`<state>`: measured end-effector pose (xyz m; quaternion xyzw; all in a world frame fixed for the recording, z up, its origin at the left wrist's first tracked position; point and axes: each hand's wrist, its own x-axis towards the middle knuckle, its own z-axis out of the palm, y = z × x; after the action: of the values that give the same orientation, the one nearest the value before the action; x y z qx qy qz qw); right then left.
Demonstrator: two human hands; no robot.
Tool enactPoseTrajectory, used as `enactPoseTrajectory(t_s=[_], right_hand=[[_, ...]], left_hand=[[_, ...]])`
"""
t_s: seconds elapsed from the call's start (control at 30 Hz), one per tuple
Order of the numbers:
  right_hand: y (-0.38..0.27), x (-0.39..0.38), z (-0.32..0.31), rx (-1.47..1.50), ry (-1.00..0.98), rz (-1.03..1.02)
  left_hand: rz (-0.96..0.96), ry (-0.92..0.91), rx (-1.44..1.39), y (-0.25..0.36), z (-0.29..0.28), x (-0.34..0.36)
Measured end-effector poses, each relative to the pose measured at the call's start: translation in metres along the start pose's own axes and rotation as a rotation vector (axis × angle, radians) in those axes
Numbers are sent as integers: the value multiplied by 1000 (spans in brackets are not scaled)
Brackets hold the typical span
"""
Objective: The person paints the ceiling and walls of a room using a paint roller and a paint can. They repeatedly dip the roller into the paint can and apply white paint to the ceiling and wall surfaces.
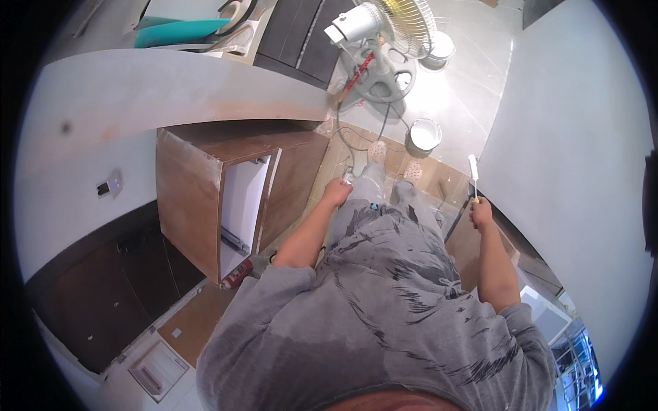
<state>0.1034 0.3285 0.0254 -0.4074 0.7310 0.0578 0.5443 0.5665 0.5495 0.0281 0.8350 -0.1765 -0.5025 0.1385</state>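
Observation:
My right hand [481, 213] is closed round the yellowish handle of a small paint roller [473, 168]. Its white sleeve points up beside the pale wall on the right. My left hand [336, 193] hangs beside my left thigh with its fingers closed. A small whitish thing [347, 178] shows at its fingertips, too small to name, with a cable close by. Beyond my feet, on the floor, stands an open round bucket [425, 135] with white paint in it; neither hand touches it.
A standing fan [384, 68] is on the floor ahead, its cable [353, 147] looping toward my feet. Another white bucket [441, 51] stands beside it. To my left are an open brown wooden cabinet [188, 205] and a red tube [237, 274]. A pale wall [569, 123] rises on the right.

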Motion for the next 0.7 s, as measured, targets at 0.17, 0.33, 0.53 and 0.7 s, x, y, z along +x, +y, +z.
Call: enactPoseTrajectory(t_s=[0.17, 0.33, 0.53, 0.7], right_hand=[[-11, 64, 22, -204, -124, -116], [0, 150, 72, -358, -184, -331], [-43, 191, 132, -599, -19, -238], [-69, 244, 191, -512, 67, -151]], left_hand=[[-55, -35, -35, -46, 19, 1], [-91, -158, 176, -88, 45, 3], [-83, -264, 426, -98, 55, 17], [-149, -316, 471, -96, 57, 52]])
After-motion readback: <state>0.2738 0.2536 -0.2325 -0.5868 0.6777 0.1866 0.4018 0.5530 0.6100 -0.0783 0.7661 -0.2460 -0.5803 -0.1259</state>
